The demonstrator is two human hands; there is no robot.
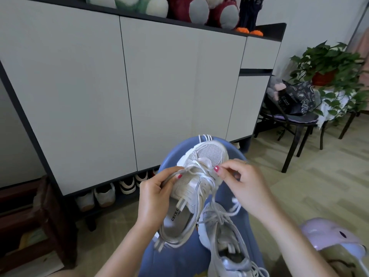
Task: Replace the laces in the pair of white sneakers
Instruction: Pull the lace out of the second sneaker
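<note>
Step in hand: unlacing or relacing at the toe-end eyelets, can't tell which. Raised sneaker is held over blue seat; 2nd sneaker lies below it. Left hand grips the shoe's side and pinches lace. Right hand pinches lace opposite. Next: feed lace thru w/ even tension.

Both hands work a white sneaker at centre: left hand pinches a lace at nine o'clock, right hand pinches at three. Second sneaker lies toward five o'clock.
</note>
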